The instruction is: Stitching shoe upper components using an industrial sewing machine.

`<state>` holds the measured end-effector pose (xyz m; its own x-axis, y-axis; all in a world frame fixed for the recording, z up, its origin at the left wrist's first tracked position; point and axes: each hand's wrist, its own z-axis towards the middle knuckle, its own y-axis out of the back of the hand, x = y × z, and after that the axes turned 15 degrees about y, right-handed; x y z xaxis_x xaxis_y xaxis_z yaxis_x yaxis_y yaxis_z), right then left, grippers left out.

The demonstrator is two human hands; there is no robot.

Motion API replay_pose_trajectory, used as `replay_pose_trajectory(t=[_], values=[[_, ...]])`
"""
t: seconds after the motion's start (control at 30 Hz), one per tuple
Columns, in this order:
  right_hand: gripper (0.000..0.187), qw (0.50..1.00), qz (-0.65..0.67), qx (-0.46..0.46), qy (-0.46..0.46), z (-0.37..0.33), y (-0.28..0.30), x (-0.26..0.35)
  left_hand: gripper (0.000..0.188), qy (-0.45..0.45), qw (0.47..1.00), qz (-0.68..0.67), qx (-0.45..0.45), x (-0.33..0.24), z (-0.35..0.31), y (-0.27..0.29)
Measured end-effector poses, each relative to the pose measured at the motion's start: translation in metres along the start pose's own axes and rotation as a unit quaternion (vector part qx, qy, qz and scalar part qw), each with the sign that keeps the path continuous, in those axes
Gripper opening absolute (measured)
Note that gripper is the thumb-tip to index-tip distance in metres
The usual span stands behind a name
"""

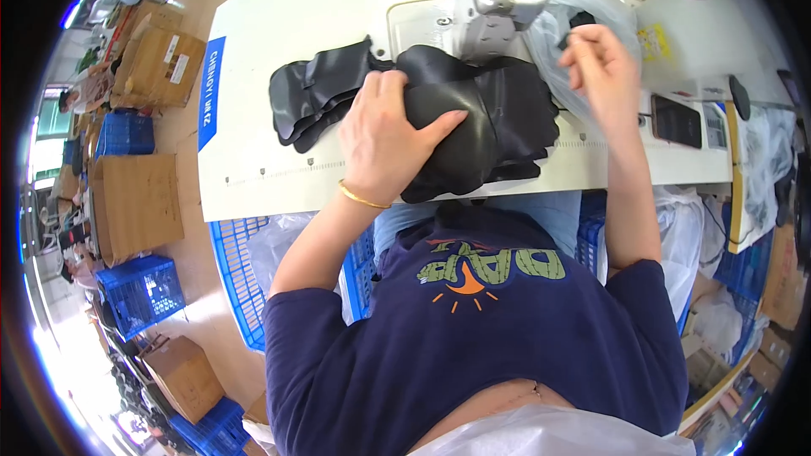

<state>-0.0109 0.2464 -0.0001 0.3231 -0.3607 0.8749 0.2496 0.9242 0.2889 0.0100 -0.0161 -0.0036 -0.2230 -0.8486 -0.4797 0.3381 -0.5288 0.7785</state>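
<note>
A pile of glossy black leather-like pieces [517, 110] with rounded, scalloped edges lies on the white table in front of me. My left hand [380, 131] rests on the pile, thumb spread to the right and fingers over the top edge. More layered black pieces [317, 89] are left of that hand. My right hand [601, 67] is raised right of the pile, its fingers closed in a pinch on a small black piece [582, 19], mostly hidden by the fingers. Behind the pile stands a sewing machine head [490, 21].
Clear plastic bags [549, 55] lie beside the machine. A phone [676, 122] is at the table's right side. Blue plastic baskets [239, 262] stand under the front edge. Cardboard boxes [139, 203] and more blue crates line the floor at left.
</note>
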Motion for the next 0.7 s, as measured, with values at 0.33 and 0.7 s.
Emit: replay_pose_trajectory(t=[0.33, 0.7], values=[[0.014, 0.928, 0.311, 0.168, -0.120, -0.039, -0.034, 0.018, 0.050, -0.018, 0.998, 0.029, -0.061, -0.008, 0.003, 0.001], [0.019, 0.916, 0.368, 0.121, -0.105, -0.054, -0.040, 0.019, 0.026, 0.073, 0.945, -0.208, 0.241, -0.016, 0.010, 0.004]])
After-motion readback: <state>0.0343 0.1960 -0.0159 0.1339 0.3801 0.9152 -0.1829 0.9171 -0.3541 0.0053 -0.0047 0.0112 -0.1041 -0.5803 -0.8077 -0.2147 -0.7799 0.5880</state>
